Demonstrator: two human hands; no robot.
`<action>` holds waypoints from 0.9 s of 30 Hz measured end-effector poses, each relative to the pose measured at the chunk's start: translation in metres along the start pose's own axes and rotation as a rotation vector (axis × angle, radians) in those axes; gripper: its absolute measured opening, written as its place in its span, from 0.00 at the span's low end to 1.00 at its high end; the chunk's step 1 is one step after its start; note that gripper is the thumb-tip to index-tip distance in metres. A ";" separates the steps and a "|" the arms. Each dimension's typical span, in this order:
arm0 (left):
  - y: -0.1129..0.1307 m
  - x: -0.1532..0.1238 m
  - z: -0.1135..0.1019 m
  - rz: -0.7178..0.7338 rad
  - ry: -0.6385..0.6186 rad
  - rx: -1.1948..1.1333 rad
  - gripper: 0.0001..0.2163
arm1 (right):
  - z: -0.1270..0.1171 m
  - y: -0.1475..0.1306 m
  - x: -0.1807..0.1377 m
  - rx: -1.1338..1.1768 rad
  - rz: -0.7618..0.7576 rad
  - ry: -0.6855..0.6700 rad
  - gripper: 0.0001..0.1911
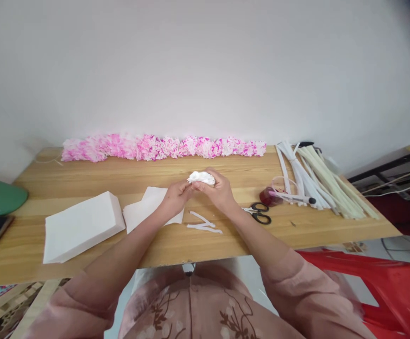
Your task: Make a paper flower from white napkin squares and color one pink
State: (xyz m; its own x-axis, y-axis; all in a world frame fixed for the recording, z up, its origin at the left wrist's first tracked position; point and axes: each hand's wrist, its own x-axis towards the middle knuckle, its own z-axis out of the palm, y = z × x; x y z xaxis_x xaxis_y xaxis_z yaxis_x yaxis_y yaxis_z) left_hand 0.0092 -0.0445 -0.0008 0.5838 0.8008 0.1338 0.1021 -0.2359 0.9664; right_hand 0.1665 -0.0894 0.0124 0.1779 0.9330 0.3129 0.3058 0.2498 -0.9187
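Above the middle of the wooden table, a small white ruffled paper flower (201, 177) sits between my two hands. My right hand (219, 188) is closed around its right side, with the thumb across the front. From the left, my left hand (178, 194) pinches at the flower's lower edge, its fingertips partly hidden. Below the hands lie a few thin white paper strips (204, 227). Loose white paper sheets (148, 202) lie under my left forearm. Black-handled scissors (260, 214) rest beside my right wrist.
A row of pink-and-white paper flowers (162, 147) lines the wall. A thick white paper stack (81, 226) lies left. At right are a jar of red liquid (270, 197), a white pen-like tool (293, 197), and bundles of white strips (303, 176) and cream strips (335, 183).
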 end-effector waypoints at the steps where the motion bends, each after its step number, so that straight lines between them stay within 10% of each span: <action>1: 0.000 0.001 -0.001 0.002 0.010 -0.029 0.21 | -0.001 0.002 0.001 0.040 0.016 -0.025 0.18; 13: 0.001 0.000 -0.005 -0.138 -0.174 -0.539 0.18 | -0.010 0.010 0.003 0.299 0.236 -0.087 0.18; 27: 0.010 0.000 -0.012 -0.190 -0.261 -0.281 0.24 | -0.006 0.003 -0.001 0.049 0.027 -0.160 0.08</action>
State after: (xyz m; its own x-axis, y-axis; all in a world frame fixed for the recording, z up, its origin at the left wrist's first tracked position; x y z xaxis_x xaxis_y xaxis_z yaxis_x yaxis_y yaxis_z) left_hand 0.0011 -0.0402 0.0118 0.7635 0.6412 -0.0776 0.0254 0.0903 0.9956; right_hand 0.1729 -0.0910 0.0108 0.0334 0.9678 0.2496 0.2564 0.2331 -0.9380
